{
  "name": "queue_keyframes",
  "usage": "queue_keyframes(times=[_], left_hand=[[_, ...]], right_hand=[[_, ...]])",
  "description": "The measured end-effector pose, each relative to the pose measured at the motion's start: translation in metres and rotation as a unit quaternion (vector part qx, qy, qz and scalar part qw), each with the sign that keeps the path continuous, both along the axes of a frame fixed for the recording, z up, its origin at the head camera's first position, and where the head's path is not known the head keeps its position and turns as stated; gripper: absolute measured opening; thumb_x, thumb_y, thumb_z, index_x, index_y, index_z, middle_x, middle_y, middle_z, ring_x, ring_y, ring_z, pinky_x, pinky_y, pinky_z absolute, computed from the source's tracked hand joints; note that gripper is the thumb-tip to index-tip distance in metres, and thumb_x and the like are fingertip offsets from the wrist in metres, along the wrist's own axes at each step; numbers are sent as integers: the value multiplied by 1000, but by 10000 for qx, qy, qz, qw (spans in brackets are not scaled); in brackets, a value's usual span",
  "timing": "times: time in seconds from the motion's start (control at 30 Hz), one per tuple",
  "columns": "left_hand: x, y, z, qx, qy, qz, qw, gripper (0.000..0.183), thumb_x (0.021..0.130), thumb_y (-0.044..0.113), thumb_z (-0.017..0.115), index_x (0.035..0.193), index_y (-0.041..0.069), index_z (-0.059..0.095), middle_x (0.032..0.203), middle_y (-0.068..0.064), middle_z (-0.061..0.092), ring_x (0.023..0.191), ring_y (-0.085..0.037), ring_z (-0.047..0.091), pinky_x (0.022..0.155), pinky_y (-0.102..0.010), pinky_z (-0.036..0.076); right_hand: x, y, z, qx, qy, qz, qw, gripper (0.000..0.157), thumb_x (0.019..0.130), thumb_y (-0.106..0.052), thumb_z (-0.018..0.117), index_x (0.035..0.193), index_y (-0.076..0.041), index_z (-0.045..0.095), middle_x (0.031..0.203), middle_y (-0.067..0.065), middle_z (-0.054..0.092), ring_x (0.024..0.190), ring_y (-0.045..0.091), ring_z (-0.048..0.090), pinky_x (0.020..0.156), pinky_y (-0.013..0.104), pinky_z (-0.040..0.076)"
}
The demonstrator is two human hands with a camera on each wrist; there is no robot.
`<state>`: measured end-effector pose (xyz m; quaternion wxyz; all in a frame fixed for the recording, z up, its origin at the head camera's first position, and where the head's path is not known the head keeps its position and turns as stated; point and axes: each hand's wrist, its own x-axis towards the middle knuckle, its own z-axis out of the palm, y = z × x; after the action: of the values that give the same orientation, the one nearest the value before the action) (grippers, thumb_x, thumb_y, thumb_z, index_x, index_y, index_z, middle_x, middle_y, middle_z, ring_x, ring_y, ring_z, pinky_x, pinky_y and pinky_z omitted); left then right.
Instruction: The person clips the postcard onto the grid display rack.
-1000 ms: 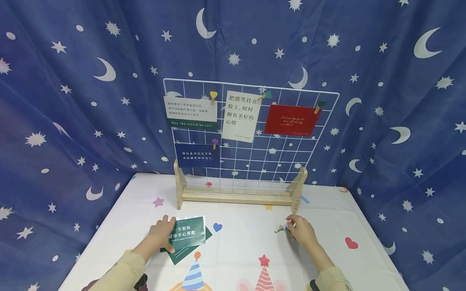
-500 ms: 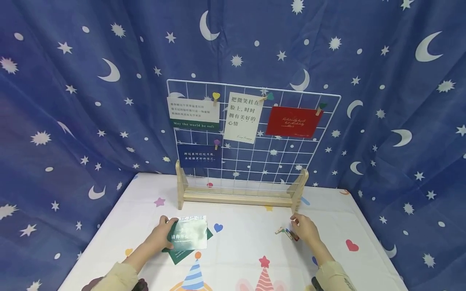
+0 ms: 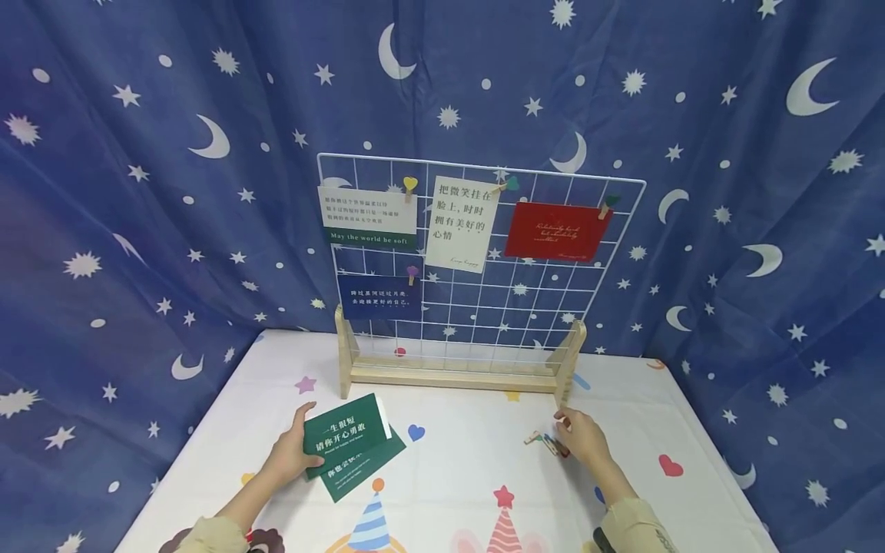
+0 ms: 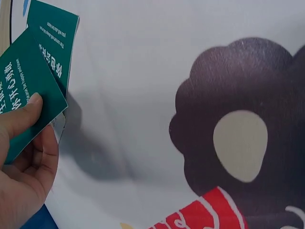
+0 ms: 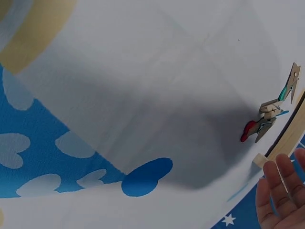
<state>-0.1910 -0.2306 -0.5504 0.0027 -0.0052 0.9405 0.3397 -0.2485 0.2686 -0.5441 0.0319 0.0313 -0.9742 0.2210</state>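
In the head view my left hand [image 3: 286,455] pinches a dark green postcard [image 3: 346,432] with white lettering at its left edge, the thumb on the printed face. The card is tilted up, and the left wrist view shows the thumb and curled fingers on either side of its corner. Below it lies a second green card [image 3: 366,467], and a white edge shows behind the held one. My right hand [image 3: 584,442] is beside several small wooden clothespins [image 3: 546,443] with coloured ends; in the right wrist view its fingers [image 5: 274,176] are extended, loosely bent, with nothing in them.
A white wire grid [image 3: 477,307] stands at the back on a wooden base [image 3: 452,377]. Clipped to it are a white-and-green card [image 3: 369,217], a white card [image 3: 459,250], a red card [image 3: 553,232] and a blue card [image 3: 380,298]. A starry curtain [image 3: 691,115] hangs behind.
My left hand has lifted and tilted the top green postcard away from the card under it, leaving more of that lower card visible. The right hand has drawn slightly back from the clothespins.
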Motion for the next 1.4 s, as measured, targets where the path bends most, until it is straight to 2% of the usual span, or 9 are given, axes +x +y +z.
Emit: queue_keyframes(times=[0.27, 0.43, 0.53, 0.63, 0.7, 0.77, 0.93, 1.07, 1.4], left_hand=[[1, 6, 2, 463, -13, 86, 9989, 77, 70, -3, 77, 124, 0, 23, 108, -34, 60, 98, -43, 61, 87, -55, 47], [-1, 7, 5, 628, -61, -21, 9980, 59, 73, 3, 76, 113, -2, 34, 107, -22, 62, 98, -35, 61, 89, -53, 47], [-3, 8, 6, 823, -186, -13, 9964, 47, 76, 3, 73, 107, 0, 37, 98, -15, 63, 85, -24, 61, 74, -39, 53], [-3, 8, 8, 1093, -280, -46, 9936, 40, 80, 1, 70, 105, 1, 38, 91, -12, 61, 75, -17, 56, 58, -26, 49], [-4, 8, 10, 1234, -284, -75, 9919, 38, 81, 1, 68, 105, 1, 39, 91, -13, 61, 73, -15, 55, 54, -23, 47], [-5, 7, 13, 1283, -139, -59, 9916, 38, 82, 1, 68, 107, 1, 39, 93, -14, 62, 75, -15, 58, 57, -22, 49], [-11, 2, 21, 1357, 329, 427, 9893, 42, 84, 3, 66, 114, -3, 37, 101, -24, 60, 81, -22, 62, 62, -22, 53], [-15, -3, 24, 1421, 335, 638, 9872, 45, 85, 2, 65, 117, -4, 34, 106, -29, 58, 83, -26, 62, 61, -22, 53], [-19, 1, 20, 1540, 366, 451, 9864, 41, 85, 3, 66, 113, -5, 37, 107, -30, 59, 92, -35, 64, 70, -30, 57]], right_hand=[[-1, 2, 0, 26, 14, 33, 10000, 16, 86, -6, 62, 99, 1, 65, 81, 11, 66, 65, 17, 57, 56, 32, 47], [2, 3, 0, 75, 12, 16, 10000, 17, 86, -5, 62, 100, 1, 65, 80, 11, 66, 63, 16, 56, 54, 31, 46], [3, 4, -2, 76, 7, 5, 10000, 16, 86, -6, 62, 100, 1, 65, 80, 11, 66, 61, 15, 55, 53, 29, 45], [3, 5, -3, 63, -15, 15, 10000, 16, 86, -6, 62, 100, 2, 65, 79, 10, 66, 60, 14, 54, 53, 28, 44], [3, 5, -4, 55, -19, 31, 10000, 16, 86, -5, 62, 100, 2, 65, 79, 10, 65, 60, 14, 54, 52, 28, 44], [3, 7, -5, 51, -26, 29, 10000, 16, 86, -6, 62, 100, 2, 65, 79, 10, 66, 60, 14, 54, 53, 28, 44], [5, 8, -7, -3, -6, 42, 10000, 16, 86, -7, 62, 99, 1, 66, 79, 11, 66, 61, 15, 55, 53, 29, 45], [6, 7, -6, -64, -22, 65, 10000, 16, 86, -7, 61, 99, 2, 65, 79, 11, 66, 60, 15, 55, 52, 29, 44], [7, 4, -6, -57, -19, 46, 10000, 15, 86, -7, 62, 98, 2, 65, 80, 12, 66, 59, 14, 54, 52, 28, 44]])
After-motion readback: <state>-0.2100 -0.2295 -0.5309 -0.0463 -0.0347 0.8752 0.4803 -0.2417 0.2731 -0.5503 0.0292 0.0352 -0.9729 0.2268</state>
